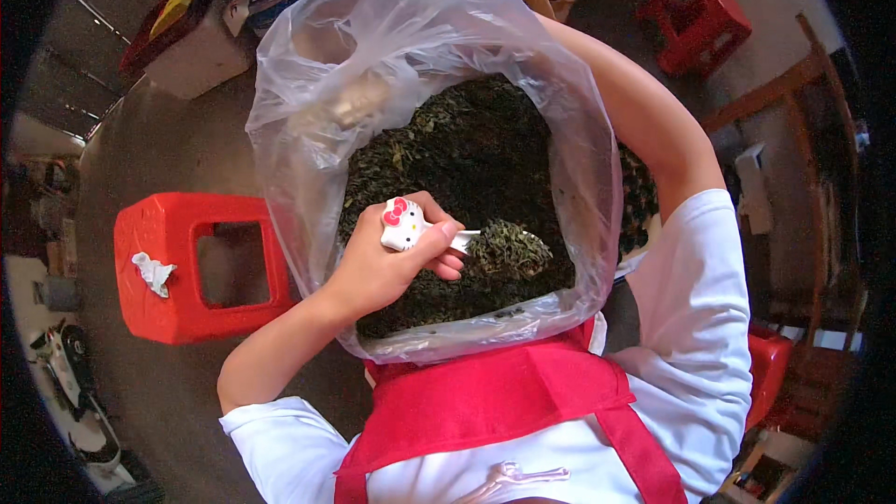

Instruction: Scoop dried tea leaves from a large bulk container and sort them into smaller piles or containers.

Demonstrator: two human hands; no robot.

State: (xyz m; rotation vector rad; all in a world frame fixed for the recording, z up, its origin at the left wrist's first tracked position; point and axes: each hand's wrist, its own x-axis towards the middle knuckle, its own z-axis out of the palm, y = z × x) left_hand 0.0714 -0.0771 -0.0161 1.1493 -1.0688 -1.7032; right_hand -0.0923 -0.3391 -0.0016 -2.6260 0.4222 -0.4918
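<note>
The left forearm [280, 345] crosses the near left corner of the bag [597, 191], with the wrist almost straight. The left hand [397, 247] is curled tightly, its thumb [433, 241] pressed toward the right edge. The right arm [644, 103] bends at the elbow and reaches behind the far right corner; its hand is hidden there.

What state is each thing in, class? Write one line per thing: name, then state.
Left hand: closed around the spoon's handle
Spoon: heaped with leaves
Plastic bag: open
Dark leaves: loose, inside the bag
Right arm: bent around the bag, hand unclear
Red stool at left: upright
White paper: crumpled
</note>
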